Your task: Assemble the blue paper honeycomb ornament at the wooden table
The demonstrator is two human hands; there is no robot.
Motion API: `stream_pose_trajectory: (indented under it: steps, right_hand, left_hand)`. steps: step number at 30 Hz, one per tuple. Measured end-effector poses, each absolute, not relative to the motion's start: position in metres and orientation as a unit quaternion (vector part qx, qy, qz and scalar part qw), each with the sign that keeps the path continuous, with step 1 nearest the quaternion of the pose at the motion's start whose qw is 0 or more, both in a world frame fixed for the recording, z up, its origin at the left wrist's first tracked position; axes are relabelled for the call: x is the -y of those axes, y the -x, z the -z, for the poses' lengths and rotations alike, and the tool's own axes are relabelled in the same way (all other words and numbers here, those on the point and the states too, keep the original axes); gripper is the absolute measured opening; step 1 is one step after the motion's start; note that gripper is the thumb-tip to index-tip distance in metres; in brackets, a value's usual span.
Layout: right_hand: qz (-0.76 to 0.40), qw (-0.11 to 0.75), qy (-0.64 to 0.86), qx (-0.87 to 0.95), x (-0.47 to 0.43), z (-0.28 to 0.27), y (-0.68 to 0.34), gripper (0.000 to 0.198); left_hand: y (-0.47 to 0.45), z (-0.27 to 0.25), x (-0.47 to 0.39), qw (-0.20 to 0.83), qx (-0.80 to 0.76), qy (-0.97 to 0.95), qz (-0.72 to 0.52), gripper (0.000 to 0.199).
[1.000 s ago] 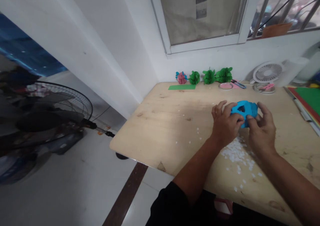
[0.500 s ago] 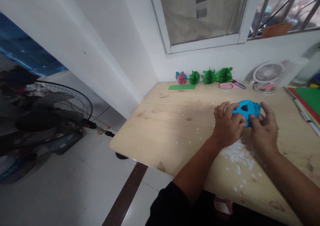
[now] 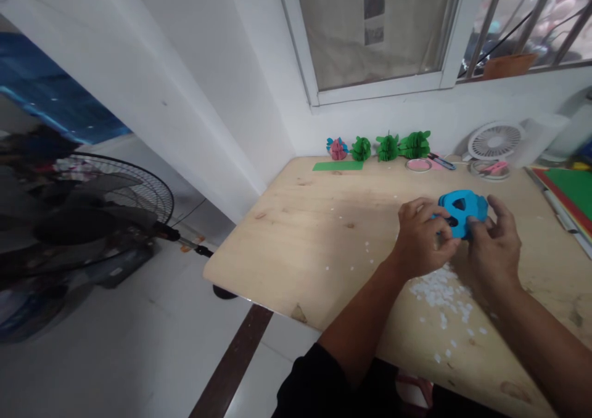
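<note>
A blue paper craft [image 3: 470,205], layered and with dark cut-out openings, is held up over the wooden table between both hands. My left hand [image 3: 422,236] is closed, its fingers pinching the craft's left side and lower edge. On the opposite side my right hand [image 3: 498,248] grips the craft, its thumb on the near face and its fingers around the right end. Many tiny white paper bits [image 3: 441,295] lie scattered on the tabletop beneath the hands.
Against the wall stand a pink-and-blue paper figure [image 3: 338,148] and several green paper figures [image 3: 387,147]. A green paper strip [image 3: 337,166], a cutter [image 3: 441,161], pink scissors [image 3: 494,168] and a small white fan [image 3: 496,140] are nearby. Coloured sheets [image 3: 573,190] lie at right.
The blue paper craft has tilted a little and shifted slightly right in view, with both hands still on it. My left fingers have moved lower along its left edge. The view has shifted slightly.
</note>
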State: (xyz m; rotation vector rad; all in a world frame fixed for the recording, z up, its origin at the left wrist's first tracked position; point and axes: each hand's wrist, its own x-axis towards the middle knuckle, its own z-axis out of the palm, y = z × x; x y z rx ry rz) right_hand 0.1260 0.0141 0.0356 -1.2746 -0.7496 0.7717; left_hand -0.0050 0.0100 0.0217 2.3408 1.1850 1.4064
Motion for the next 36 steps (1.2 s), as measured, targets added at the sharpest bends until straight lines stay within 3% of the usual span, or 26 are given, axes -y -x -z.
stream_pose_trajectory:
  steps: [4,14,29,36]
  right_hand:
    - [-0.350,0.675,0.562,0.326,-0.015,-0.035,-0.127,0.088]
    - [-0.362,0.665,0.564,0.330,-0.013,-0.037,-0.126,0.095]
    - [-0.403,0.690,0.509,0.320,-0.014,-0.029,-0.124,0.092]
    - [-0.405,0.694,0.509,0.308,-0.011,-0.032,-0.124,0.089]
  left_hand:
    - [0.006,-0.019,-0.014,0.076,-0.382,-0.788,-0.477,0.008]
    - [0.002,-0.016,-0.011,0.010,-0.431,-0.793,-0.430,0.011]
    - [0.004,-0.028,-0.008,0.176,-0.479,-0.736,-0.445,0.025]
    - [0.007,-0.025,-0.012,0.196,-0.461,-0.719,-0.481,0.027]
